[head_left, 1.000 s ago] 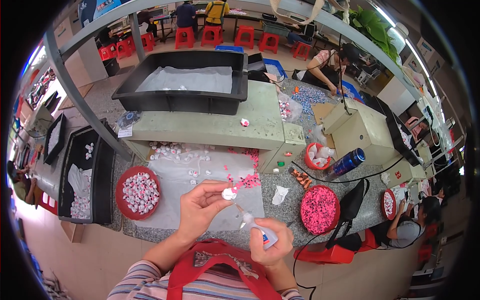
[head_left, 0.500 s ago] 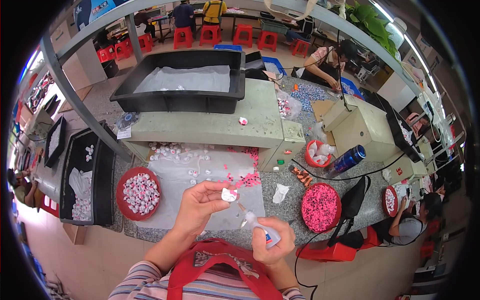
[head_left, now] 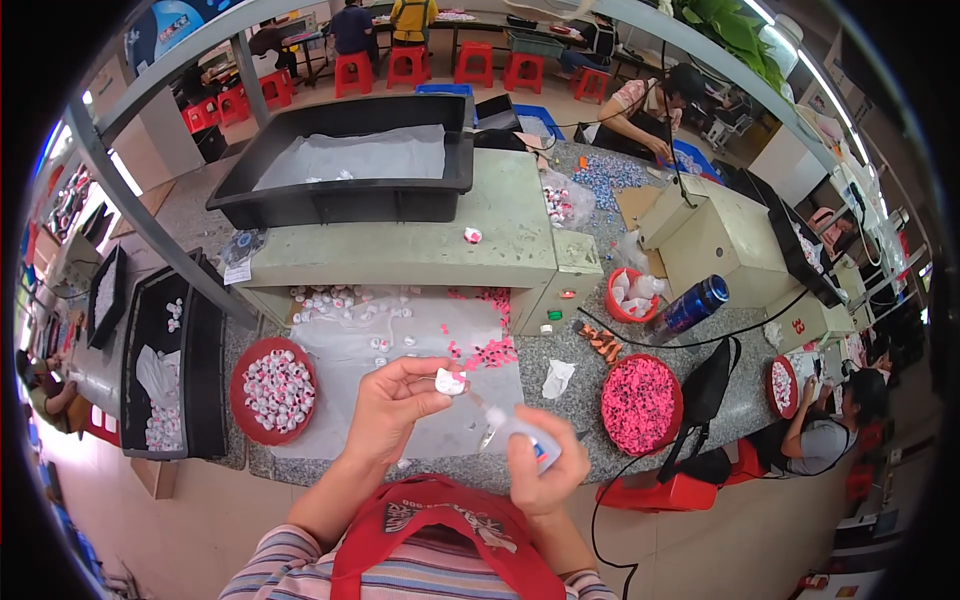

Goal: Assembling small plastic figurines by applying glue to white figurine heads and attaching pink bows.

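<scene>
My left hand (head_left: 385, 405) pinches a small white-and-pink figure piece (head_left: 452, 381) between thumb and fingertips, above a white paper sheet (head_left: 330, 435). In my right hand (head_left: 548, 475) is a small squeeze bottle (head_left: 522, 436), translucent white with a thin nozzle. It is tilted so that its tip points at the piece; whether they touch I cannot tell. Left of my hands, a red bowl (head_left: 237, 400) is heaped with similar white-and-pink pieces. At the right stands another red bowl (head_left: 679, 398), full of tiny pink and black parts (head_left: 640, 405).
A pale green metal housing (head_left: 400, 262) spans the sheet's far side, carrying a large black tray (head_left: 340, 207). Loose pink parts (head_left: 490, 353) lie beneath. A blue bottle (head_left: 690, 308), crumpled tissue (head_left: 558, 377) and black bag (head_left: 705, 395) sit right. Co-workers sit nearby.
The piece has turned a little in my left fingers. My right hand has tipped the bottle over more, its nozzle now beside the piece's right side. The whole view has shifted slightly.
</scene>
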Action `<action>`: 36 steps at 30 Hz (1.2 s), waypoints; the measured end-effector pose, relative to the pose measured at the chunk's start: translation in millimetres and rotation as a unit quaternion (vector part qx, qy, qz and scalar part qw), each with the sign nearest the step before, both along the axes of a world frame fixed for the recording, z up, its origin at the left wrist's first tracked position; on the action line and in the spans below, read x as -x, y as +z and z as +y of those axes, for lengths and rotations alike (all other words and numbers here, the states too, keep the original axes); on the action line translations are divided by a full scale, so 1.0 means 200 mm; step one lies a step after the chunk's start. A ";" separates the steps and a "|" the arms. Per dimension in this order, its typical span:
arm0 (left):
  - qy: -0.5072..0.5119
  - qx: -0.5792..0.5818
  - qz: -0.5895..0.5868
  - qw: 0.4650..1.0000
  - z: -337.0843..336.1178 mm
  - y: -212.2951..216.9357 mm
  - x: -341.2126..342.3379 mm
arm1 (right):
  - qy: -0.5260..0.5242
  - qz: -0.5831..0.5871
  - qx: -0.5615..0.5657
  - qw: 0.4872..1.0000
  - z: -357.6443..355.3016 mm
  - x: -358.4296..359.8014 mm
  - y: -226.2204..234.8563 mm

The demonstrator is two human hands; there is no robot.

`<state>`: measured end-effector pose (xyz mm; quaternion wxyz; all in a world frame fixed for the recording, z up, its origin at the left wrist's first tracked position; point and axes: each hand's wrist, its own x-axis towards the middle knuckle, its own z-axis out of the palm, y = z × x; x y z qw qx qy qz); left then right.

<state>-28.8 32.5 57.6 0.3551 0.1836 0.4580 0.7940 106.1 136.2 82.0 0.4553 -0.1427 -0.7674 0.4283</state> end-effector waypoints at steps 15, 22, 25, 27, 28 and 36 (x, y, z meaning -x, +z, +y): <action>0.002 0.056 0.005 0.998 0.19 -0.12 -0.06 | -0.292 -0.357 -0.029 0.887 0.82 0.05 -1.56; 0.050 0.084 0.057 0.994 0.20 -0.22 -0.04 | 0.012 -0.085 0.441 0.893 0.42 0.14 -0.63; 0.047 0.093 0.092 0.990 0.22 -0.22 -0.06 | 0.056 -0.020 0.292 0.955 0.27 0.15 -0.36; 0.046 0.100 0.104 0.988 0.21 -0.22 -0.07 | 0.059 -0.014 0.224 0.973 0.23 0.19 -0.35; 0.064 0.094 0.164 0.980 0.20 -0.22 -0.08 | 0.066 -0.010 0.155 0.986 0.21 0.21 -0.35; 0.069 0.042 0.251 0.965 0.01 -0.19 0.05 | -0.190 -0.222 0.265 0.919 0.53 0.07 -0.72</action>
